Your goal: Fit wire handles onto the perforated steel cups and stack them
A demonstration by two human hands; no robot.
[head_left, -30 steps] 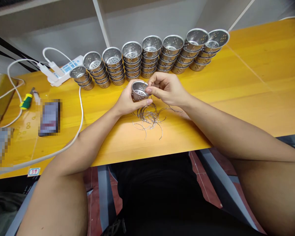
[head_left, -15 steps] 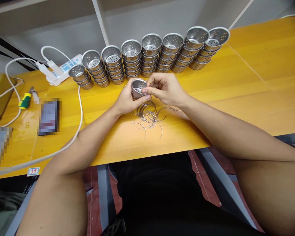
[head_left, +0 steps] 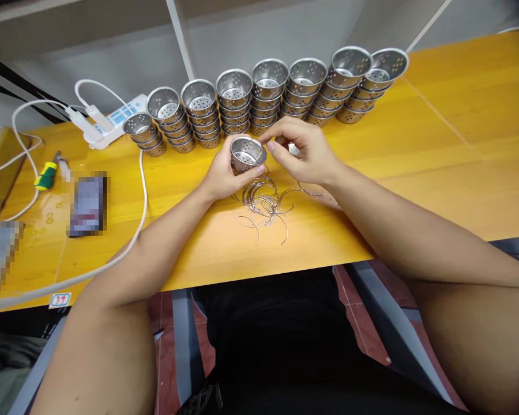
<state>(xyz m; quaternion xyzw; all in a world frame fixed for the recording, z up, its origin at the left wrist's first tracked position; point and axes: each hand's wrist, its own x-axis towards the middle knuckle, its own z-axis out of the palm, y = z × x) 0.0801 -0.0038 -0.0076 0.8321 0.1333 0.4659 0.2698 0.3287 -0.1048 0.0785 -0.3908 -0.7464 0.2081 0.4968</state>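
My left hand (head_left: 225,174) is wrapped round a small perforated metal cup (head_left: 247,154), its thumb along the near side and the opening facing up. At the cup's right rim is my right hand (head_left: 307,147), with thumb and index finger bent close together at a thin curved wire (head_left: 259,151) that reaches over the cup's mouth. Whether the fingertips pinch the wire is too small to tell. Below both hands a loose pile of curved metal wires (head_left: 262,199) lies on the yellow table (head_left: 225,248).
Stacks of perforated cups (head_left: 234,92) stand in a row behind my hands. To the left are a power strip (head_left: 112,129), a white cable (head_left: 143,196), a green and yellow screwdriver (head_left: 46,176) and a phone (head_left: 86,206). A cardboard box (head_left: 0,161) stands at the far left.
My right hand has shifted slightly up and right, its fingers less tightly curled. More of the cup's mouth and the wire across it now shows. My left hand stays round the cup.
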